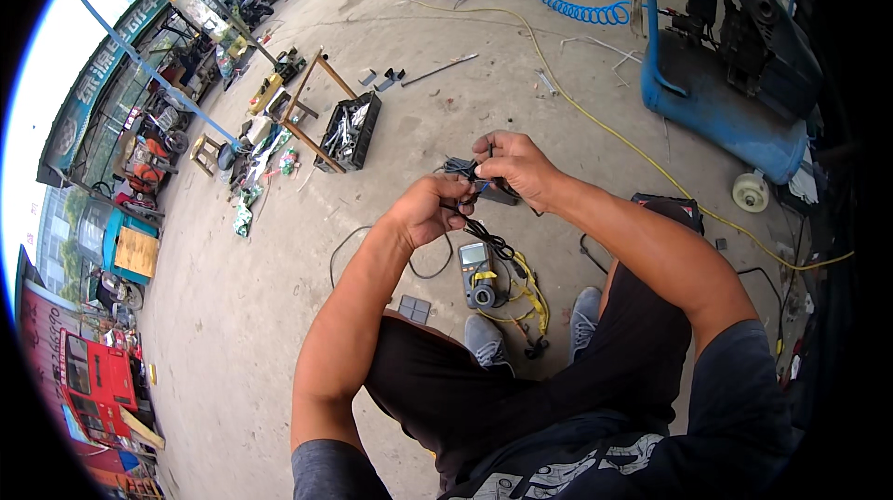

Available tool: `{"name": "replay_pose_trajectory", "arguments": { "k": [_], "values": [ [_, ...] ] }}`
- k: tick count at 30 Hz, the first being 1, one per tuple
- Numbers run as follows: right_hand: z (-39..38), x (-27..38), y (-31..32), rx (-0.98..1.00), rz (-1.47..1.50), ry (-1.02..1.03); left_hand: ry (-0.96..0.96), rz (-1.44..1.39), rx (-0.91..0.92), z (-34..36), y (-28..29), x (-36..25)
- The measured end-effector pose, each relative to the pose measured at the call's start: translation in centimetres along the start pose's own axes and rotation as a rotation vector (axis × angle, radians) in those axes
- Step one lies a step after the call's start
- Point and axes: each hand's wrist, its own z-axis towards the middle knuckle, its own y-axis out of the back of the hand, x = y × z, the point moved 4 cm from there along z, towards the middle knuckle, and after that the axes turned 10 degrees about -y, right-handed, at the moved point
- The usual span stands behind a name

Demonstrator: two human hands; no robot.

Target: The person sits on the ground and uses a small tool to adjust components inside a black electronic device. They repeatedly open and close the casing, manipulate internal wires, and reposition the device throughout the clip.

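Observation:
Between my two hands is a bundle of black cable (490, 238), its loops hanging below my fingers. My left hand (428, 210) is closed on it, thumb and fingers pinching. From the right, my right hand (517, 168) pinches the same cables, with a bit of blue wire showing between the hands. A dark box-shaped piece (503, 196) shows partly behind the right hand; I cannot tell whether it is held or lies on the ground. Below the hands, a grey handheld meter (473, 258) lies on the concrete beside yellow and black leads (533, 291).
A black crate of metal tools (352, 133) stands ahead on the left, near a wooden frame (307, 114). A small grey square pad (414, 309) lies by my left knee. On the right is a blue air compressor (726, 109). A yellow hose (605, 123) crosses the floor.

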Motion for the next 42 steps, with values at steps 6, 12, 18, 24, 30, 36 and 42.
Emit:
{"name": "replay_pose_trajectory", "arguments": {
  "k": [6,12,18,24,30,36,42],
  "values": [
    [-0.1,0.3,-0.1,0.024,-0.018,0.025,0.058,-0.151,0.052,0.1,-0.2,0.0],
    [-0.3,0.6,-0.1,0.066,-0.048,0.052,0.005,-0.036,0.002,0.1,-0.3,0.1],
    [-0.4,0.4,-0.2,0.093,0.004,0.056,-0.043,0.027,0.015,0.3,0.5,0.1],
    [0.0,-0.5,0.1,0.050,-0.082,-0.034,-0.072,-0.017,0.015,0.3,0.2,-0.2],
    [-0.2,-0.3,0.0,0.022,-0.107,-0.077,-0.114,0.012,0.025,0.3,0.4,-0.2],
    [-0.4,0.2,0.1,0.044,-0.167,-0.058,-0.262,0.353,-0.012,0.0,0.3,-0.8],
    [-0.5,0.0,0.1,0.077,-0.182,-0.038,-0.413,0.590,0.026,0.4,0.6,-1.0]
  ]
}}
